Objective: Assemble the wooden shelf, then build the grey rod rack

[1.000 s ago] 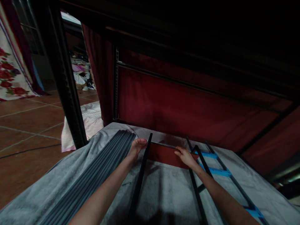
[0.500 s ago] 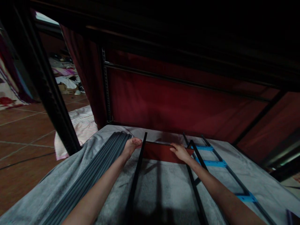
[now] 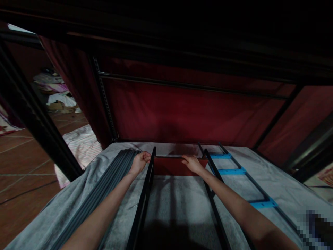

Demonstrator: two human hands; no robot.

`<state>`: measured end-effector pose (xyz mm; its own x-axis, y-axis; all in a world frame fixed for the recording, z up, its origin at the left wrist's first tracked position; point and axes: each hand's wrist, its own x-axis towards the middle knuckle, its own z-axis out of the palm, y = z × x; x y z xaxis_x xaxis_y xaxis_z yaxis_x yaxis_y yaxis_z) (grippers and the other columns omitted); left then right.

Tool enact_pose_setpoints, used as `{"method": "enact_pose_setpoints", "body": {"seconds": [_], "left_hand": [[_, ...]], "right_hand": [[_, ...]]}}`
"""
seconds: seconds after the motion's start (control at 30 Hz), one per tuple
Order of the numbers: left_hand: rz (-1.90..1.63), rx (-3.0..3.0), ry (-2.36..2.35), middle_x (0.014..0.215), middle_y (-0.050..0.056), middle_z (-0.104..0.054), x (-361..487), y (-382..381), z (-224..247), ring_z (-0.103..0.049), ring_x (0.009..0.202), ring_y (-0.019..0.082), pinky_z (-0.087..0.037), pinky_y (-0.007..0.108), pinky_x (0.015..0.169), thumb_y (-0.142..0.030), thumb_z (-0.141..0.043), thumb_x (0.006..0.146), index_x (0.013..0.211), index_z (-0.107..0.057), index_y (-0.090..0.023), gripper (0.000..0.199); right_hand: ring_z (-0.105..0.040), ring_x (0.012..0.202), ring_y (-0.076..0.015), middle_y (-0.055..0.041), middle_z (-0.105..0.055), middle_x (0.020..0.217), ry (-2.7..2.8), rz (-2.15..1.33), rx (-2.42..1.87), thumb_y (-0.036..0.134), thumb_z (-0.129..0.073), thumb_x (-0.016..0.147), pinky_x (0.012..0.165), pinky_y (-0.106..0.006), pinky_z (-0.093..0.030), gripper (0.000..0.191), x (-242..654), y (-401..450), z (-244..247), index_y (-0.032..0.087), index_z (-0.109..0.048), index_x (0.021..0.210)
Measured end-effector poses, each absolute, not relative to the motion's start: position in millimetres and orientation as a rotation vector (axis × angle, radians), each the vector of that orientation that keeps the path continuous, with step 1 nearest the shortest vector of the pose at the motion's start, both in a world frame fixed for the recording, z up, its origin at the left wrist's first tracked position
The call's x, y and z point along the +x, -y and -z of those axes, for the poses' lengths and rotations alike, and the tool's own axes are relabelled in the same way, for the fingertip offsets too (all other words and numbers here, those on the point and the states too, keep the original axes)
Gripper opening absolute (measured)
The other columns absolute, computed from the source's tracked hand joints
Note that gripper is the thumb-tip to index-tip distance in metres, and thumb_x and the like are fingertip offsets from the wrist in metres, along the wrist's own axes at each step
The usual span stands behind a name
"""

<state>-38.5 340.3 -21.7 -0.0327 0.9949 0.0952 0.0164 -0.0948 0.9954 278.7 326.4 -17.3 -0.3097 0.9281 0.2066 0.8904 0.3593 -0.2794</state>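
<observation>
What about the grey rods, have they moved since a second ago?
No, the grey rods show no visible shift either way against the rear corner post.

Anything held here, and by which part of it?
The reddish-brown panel, by its upper edge, in the right hand's grip. The left hand's grip is at the left black bar's far end; its hold is unclear.

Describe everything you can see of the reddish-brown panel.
The reddish-brown panel looks flat, plain and oblong, with a dark top edge; its material is unclear. It spans crosswise between two black bars above grey cloth; whether it touches the cloth is unclear. The right hand is at its top edge, hiding part of it.
</observation>
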Motion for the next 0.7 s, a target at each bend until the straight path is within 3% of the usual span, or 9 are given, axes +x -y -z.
{"method": "enact_pose_setpoints", "body": {"seconds": [0.37, 0.53, 0.7], "left_hand": [[-1.242, 1.166, -1.245, 0.067, 0.003, -0.066, -33, -333, 16, -0.058, 0.059, 0.014, -0.045, 0.023, 0.056, -0.035, -0.073, 0.069, 0.083, -0.064, -0.015, 0.026], [-1.233, 1.077, -1.318, 0.058, 0.002, -0.062, -33, -331, 14, -0.057, 0.052, 0.013, -0.044, 0.023, 0.051, -0.039, -0.076, 0.068, 0.075, -0.061, -0.016, 0.029], [-1.267, 1.011, -1.375, 0.048, -0.003, -0.052, -29, -329, 17, -0.045, 0.041, 0.008, -0.034, 0.02, 0.043, -0.039, -0.08, 0.061, 0.061, -0.056, -0.016, 0.034]], "right_hand": [[-0.058, 0.115, -0.0223, -0.0076, -0.067, 0.122, 2.323, -0.161, -1.624, 0.026, -0.052, 0.095, 0.098, -0.037, -0.035, 0.025, 278, -325, 17, 0.022, -0.064, 0.117], [-0.058, 0.115, -0.0213, -0.0075, -0.067, 0.122, 2.319, -0.188, -1.601, 0.026, -0.052, 0.095, 0.099, -0.037, -0.034, 0.027, 278, -325, 17, 0.021, -0.063, 0.119], [-0.057, 0.116, -0.0215, -0.0081, -0.065, 0.125, 2.311, -0.195, -1.587, 0.026, -0.052, 0.095, 0.099, -0.037, -0.034, 0.027, 277, -324, 16, 0.02, -0.063, 0.119]]}}
